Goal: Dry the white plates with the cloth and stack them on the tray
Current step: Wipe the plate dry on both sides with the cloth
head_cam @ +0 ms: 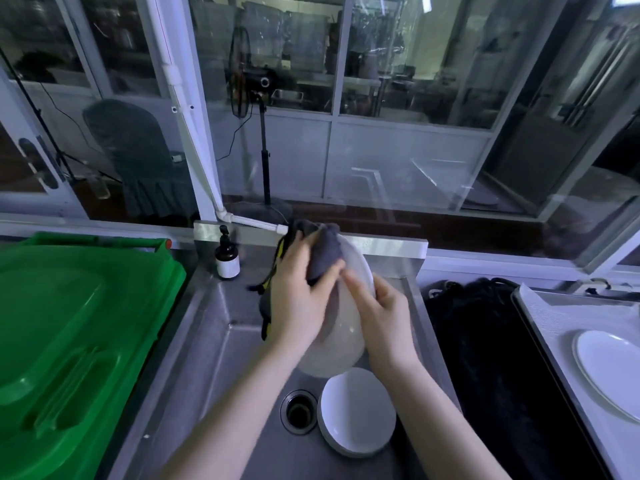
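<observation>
Both forearms reach forward from the near edge and meet over the middle of the steel sink (221, 358). The left hand (301, 292) lies palm down with its fingers curled round a bunched grey cloth (323, 251), pressing it against the upper face of a white plate (341, 337). The right hand (384, 317) comes in from the right, its fingers bent round that plate's right rim and gripping it. The plate is held tilted above the basin, its far edge high and its near edge low. It is round, smooth and slightly blurred. The cloth looks soft and napped, with a dark strip edged in yellow hanging on its left side. Below the hands, a stack of white plates (356, 410) sits on the sink floor, just right of the round metal drain (299, 412). At the far right lies the flat pale tray (554, 327), carrying one dried plate (606, 372), glossy and shallow. A dark ridged mat (485, 341) lies between sink and tray. A moulded green plastic lid (69, 323) fills the left, and a brown pump bottle (227, 256) with a white label stands at the sink's far left corner.
</observation>
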Demonstrator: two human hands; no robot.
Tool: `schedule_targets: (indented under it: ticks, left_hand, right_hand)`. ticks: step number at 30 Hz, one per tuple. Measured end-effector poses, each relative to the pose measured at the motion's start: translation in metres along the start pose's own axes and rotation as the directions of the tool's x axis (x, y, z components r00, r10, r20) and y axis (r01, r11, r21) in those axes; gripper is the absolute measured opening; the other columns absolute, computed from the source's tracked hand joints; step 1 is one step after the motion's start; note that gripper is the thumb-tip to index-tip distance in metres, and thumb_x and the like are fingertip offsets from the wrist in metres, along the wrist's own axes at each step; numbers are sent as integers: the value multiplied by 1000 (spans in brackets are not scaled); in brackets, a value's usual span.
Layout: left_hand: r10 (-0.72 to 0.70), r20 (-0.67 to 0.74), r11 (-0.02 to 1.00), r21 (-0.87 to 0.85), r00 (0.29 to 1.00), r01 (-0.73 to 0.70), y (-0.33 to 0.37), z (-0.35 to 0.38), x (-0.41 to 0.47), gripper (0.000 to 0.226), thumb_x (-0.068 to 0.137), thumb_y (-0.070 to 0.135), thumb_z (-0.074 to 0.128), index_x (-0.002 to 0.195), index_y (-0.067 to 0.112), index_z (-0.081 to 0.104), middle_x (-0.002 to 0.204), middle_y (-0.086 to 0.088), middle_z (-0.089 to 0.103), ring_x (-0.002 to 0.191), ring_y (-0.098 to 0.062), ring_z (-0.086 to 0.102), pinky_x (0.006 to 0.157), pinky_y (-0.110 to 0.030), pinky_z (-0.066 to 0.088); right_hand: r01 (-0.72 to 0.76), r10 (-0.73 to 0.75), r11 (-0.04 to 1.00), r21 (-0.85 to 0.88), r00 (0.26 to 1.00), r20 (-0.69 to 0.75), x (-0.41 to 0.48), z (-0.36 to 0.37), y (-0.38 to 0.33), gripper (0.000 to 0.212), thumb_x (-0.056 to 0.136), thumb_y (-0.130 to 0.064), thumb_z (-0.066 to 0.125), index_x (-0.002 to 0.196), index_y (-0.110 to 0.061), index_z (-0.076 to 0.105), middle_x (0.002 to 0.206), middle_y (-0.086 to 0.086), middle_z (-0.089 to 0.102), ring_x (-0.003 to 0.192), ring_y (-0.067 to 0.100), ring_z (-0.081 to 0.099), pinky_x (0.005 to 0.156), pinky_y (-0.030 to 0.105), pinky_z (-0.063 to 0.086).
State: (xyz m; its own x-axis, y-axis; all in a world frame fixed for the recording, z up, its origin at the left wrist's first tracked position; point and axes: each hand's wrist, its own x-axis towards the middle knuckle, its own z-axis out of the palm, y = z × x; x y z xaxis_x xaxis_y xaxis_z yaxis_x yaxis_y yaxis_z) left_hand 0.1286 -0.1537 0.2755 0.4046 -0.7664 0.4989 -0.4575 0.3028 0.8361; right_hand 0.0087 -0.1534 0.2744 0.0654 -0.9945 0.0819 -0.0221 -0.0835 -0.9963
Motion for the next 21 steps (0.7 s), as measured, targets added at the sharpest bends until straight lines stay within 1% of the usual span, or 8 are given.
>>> schedule_targets:
  ticks: [1, 3, 5, 8, 12, 14, 18, 21]
  left_hand:
    - [23, 69, 999, 28, 997, -25, -1, 3, -1, 50, 87, 22, 72, 134, 16, 56, 134, 6, 59, 129, -12, 52, 107, -26, 40]
    - [44, 176, 999, -4, 983, -44, -3, 4, -6, 55, 91, 33, 63, 142, 19, 50, 145, 3, 51, 140, -14, 40, 114, -39, 35]
    - [169, 249, 985, 0, 954, -174, -5, 3, -13, 53, 94, 37, 50, 145, 22, 45, 151, 11, 43, 146, -10, 29, 117, -41, 29]
    - [291, 304, 942, 75, 907, -327, -11, 2, -13, 48, 98, 33, 43, 143, 19, 46, 152, 12, 40, 146, -17, 29, 117, -41, 28]
    - [-31, 207, 999, 36, 978, 24, -24, -8, 9, 42, 101, 28, 48, 141, 16, 50, 141, 4, 54, 134, -21, 48, 107, -19, 34]
    - [-23, 225, 1000, 22, 974, 19, -27, -13, 0, 43, 101, 26, 50, 143, 19, 47, 144, 10, 49, 138, -16, 43, 106, -10, 29]
    - [233, 296, 967, 29, 927, -252, -18, -3, -29, 46, 98, 26, 45, 145, 27, 44, 155, 13, 34, 148, -17, 24, 117, -34, 25]
    - [250, 280, 959, 62, 927, -278, -13, 0, -22, 46, 99, 31, 42, 143, 22, 47, 154, 14, 35, 149, -19, 24, 117, -42, 29]
  right_hand:
    - [4, -4, 1000, -8, 999, -52, 1, 4, -2, 55, 82, -57, 63, 71, -4, 55, 65, 1, 49, 64, 12, 42, 59, 32, 33]
    - [28, -35, 998, -57, 992, -124, 3, 6, -5, 54, 93, -54, 55, 75, -3, 59, 61, -2, 54, 62, 9, 47, 56, 30, 38]
    - [21, -40, 995, -101, 982, -187, 7, 4, -6, 43, 102, -46, 48, 76, -16, 66, 58, -5, 62, 59, 2, 53, 56, 23, 44]
    - [-7, -11, 997, -82, 975, -221, -1, 5, -3, 53, 103, -45, 46, 61, -18, 62, 51, -6, 58, 52, 3, 48, 52, 24, 41]
    - [35, -62, 987, -155, 982, -178, -13, 4, -4, 60, 94, -62, 41, 48, -25, 34, 45, -13, 30, 48, 6, 25, 48, 21, 24]
    - [13, -37, 992, -128, 982, -184, -8, 0, -7, 60, 89, -67, 39, 51, -21, 33, 47, -11, 33, 51, 10, 30, 53, 29, 28]
    - [-16, -7, 995, -94, 970, -242, 9, -4, -10, 65, 97, -57, 43, 62, -3, 53, 61, 15, 61, 63, 18, 51, 63, 45, 47]
    - [-10, -13, 995, -95, 971, -238, 11, -4, -8, 68, 100, -53, 45, 75, 9, 57, 64, 11, 64, 64, 17, 55, 65, 40, 46]
